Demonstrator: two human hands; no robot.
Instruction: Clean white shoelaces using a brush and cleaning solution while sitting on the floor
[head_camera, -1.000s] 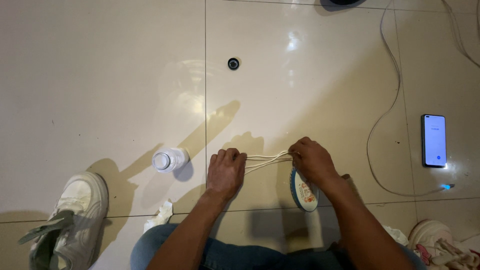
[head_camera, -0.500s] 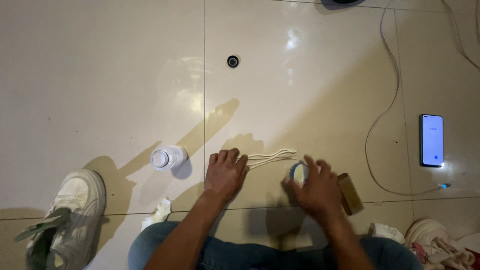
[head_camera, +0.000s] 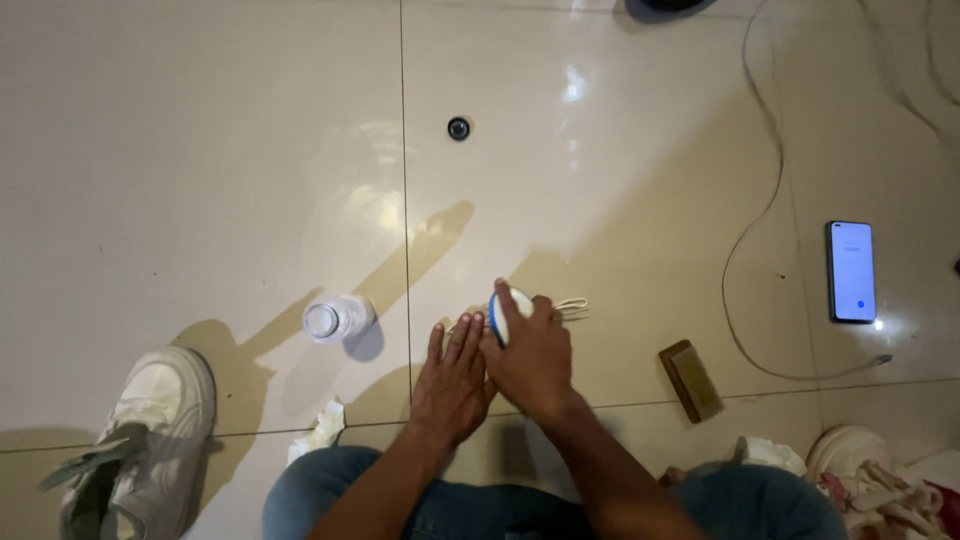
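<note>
Glossy beige tile floor (head_camera: 200, 150), glare patches. Right hand (head_camera: 532, 356) closed over blue-rimmed white tub (head_camera: 507, 303) beside laces (head_camera: 572, 306). Left hand (head_camera: 453, 380) flat, empty, touching. Bottle (head_camera: 335, 318) left, phone (head_camera: 851, 271) far right.

My left hand (head_camera: 452, 378) lies flat, palm down, fingers (head_camera: 458, 345) straight and close together, forearm running back toward my knees. My right hand (head_camera: 530, 350) sits just beside it, touching, its fingers curled downward, perhaps closed on something beneath, though the back of the hand hides the grip.
</note>
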